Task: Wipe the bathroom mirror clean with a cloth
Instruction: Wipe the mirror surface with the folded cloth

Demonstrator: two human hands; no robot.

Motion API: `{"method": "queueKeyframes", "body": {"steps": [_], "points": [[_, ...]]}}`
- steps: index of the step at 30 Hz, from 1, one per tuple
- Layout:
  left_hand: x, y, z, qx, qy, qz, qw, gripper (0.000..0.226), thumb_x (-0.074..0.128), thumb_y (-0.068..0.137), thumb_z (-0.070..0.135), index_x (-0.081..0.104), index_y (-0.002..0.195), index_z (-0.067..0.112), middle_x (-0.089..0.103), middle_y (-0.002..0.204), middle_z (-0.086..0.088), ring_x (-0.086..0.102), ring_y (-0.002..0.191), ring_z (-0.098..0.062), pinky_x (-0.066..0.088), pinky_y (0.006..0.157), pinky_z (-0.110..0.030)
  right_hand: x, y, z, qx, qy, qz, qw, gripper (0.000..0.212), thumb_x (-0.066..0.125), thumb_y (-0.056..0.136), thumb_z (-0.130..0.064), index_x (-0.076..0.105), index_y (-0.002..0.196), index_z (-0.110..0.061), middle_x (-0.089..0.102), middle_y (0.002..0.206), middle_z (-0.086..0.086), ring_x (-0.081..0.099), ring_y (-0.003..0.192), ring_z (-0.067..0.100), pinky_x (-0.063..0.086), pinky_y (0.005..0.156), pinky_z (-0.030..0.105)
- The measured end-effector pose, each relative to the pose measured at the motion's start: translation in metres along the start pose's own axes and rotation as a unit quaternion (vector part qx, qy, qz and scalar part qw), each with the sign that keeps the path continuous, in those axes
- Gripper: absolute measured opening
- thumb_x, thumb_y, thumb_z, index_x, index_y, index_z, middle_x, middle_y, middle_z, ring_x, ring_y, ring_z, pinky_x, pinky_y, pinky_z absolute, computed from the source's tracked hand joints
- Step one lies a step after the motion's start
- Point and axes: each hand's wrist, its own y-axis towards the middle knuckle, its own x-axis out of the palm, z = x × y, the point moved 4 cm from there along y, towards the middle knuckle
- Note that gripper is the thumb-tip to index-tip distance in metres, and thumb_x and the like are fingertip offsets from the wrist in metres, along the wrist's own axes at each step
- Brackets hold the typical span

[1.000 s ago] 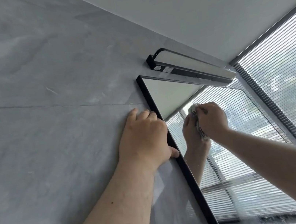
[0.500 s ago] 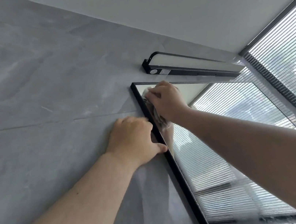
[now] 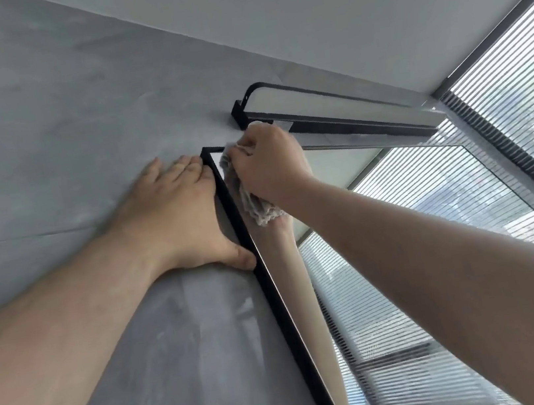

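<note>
A black-framed mirror point(image 3: 404, 251) hangs on the grey wall and reflects window blinds. My right hand point(image 3: 270, 163) is closed around a pale crumpled cloth point(image 3: 255, 204) and presses it against the glass at the mirror's top left corner. The cloth hangs down below the fist. My left hand point(image 3: 180, 211) lies flat on the wall beside the mirror, fingers spread, with the thumb touching the black left frame edge point(image 3: 272, 291). It holds nothing.
A black bar lamp point(image 3: 331, 106) is mounted on the wall just above the mirror's top edge, close over my right hand. A window with horizontal blinds point(image 3: 517, 78) fills the right side. The grey tiled wall point(image 3: 43, 149) stretches to the left.
My right hand has carried the cloth from the mirror's upper middle leftward and up into the top left corner. My left hand has shifted up along the frame, staying flat on the wall.
</note>
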Motion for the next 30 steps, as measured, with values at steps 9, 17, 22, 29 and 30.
{"method": "queueKeyframes", "body": {"steps": [9,17,22,29,30], "points": [[0.0,-0.001,-0.001,0.006,0.001,0.005,1.0,0.158,0.03,0.027,0.101,0.012,0.157,0.013,0.008,0.166,-0.004,0.003,0.152,-0.018,0.001,0.124,-0.041,-0.035,0.012,0.099,0.149,-0.035,0.058,0.986,0.03,0.06,0.093,-0.03,0.069,0.069,-0.015,0.065,0.069,-0.004,0.063,0.074,0.017,0.04,0.057,0.026],[-0.002,-0.003,0.0,0.007,-0.008,-0.004,1.0,0.155,0.038,0.033,0.101,0.01,0.157,0.012,0.008,0.166,-0.005,0.003,0.153,-0.018,0.0,0.124,-0.043,-0.016,-0.005,0.035,0.059,0.006,0.029,0.998,0.03,0.063,0.094,-0.034,0.075,0.069,-0.024,0.065,0.078,-0.008,0.059,0.077,0.011,0.046,0.074,0.027],[-0.003,-0.006,0.001,0.003,-0.001,-0.009,1.0,0.15,0.044,0.038,0.099,0.013,0.156,0.012,0.009,0.166,-0.006,0.004,0.153,-0.018,0.0,0.124,-0.043,-0.002,-0.011,-0.009,-0.044,0.004,0.023,0.999,0.023,0.064,0.094,-0.033,0.081,0.086,-0.019,0.069,0.092,0.001,0.062,0.085,0.018,0.046,0.078,0.031],[-0.003,-0.007,-0.001,0.01,-0.004,-0.009,1.0,0.153,0.035,0.033,0.099,0.011,0.157,0.012,0.008,0.166,-0.005,0.005,0.153,-0.018,0.001,0.124,-0.043,-0.02,0.006,0.058,0.073,-0.038,0.041,0.996,0.031,0.061,0.096,-0.035,0.077,0.074,-0.02,0.066,0.075,-0.003,0.055,0.065,0.004,0.042,0.063,0.018],[-0.002,-0.006,-0.001,0.009,-0.003,-0.009,1.0,0.153,0.034,0.033,0.099,0.011,0.157,0.012,0.008,0.166,-0.005,0.005,0.153,-0.018,0.002,0.124,-0.043,-0.027,0.006,0.076,0.105,-0.047,0.049,0.992,0.031,0.06,0.097,-0.035,0.075,0.072,-0.024,0.063,0.07,-0.006,0.053,0.062,0.001,0.036,0.057,0.012]]}}
